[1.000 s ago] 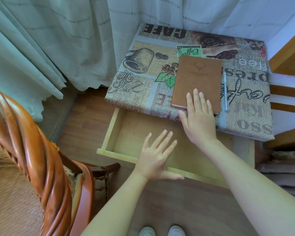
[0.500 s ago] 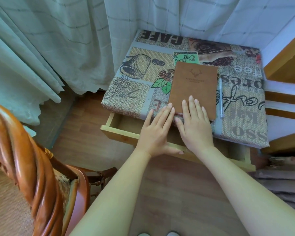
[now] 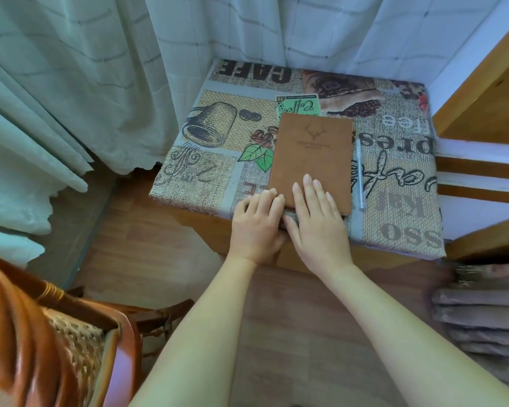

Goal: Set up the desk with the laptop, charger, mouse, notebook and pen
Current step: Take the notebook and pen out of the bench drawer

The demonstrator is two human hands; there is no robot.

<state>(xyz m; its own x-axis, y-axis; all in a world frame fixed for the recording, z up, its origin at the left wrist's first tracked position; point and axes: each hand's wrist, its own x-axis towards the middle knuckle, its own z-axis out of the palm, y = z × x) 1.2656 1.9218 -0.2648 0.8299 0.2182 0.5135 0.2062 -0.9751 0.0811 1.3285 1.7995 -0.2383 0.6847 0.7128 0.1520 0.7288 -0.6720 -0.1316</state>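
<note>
A brown notebook [image 3: 313,154] with a deer-head emblem lies on the small desk [image 3: 209,171], which is covered by a coffee-print cloth. A clear pen [image 3: 360,174] lies just right of the notebook, parallel to its edge. My right hand [image 3: 315,221] rests flat on the notebook's near end, fingers straight. My left hand [image 3: 257,224] presses against the desk's front edge beside it, fingertips on the cloth by the notebook's near left corner. The drawer front is hidden behind both hands. No laptop, charger or mouse is in view.
A wooden chair with a woven seat [image 3: 56,348] stands at the lower left. Pale curtains [image 3: 100,83] hang behind and left of the desk. A wooden frame [image 3: 482,98] borders the right side, with folded grey cloth [image 3: 482,318] below it. Wood floor lies underfoot.
The open drawer under the desk top has been pushed in until shut. My left hand moved forward from the drawer's front to the desk edge. My right hand stayed on the notebook.
</note>
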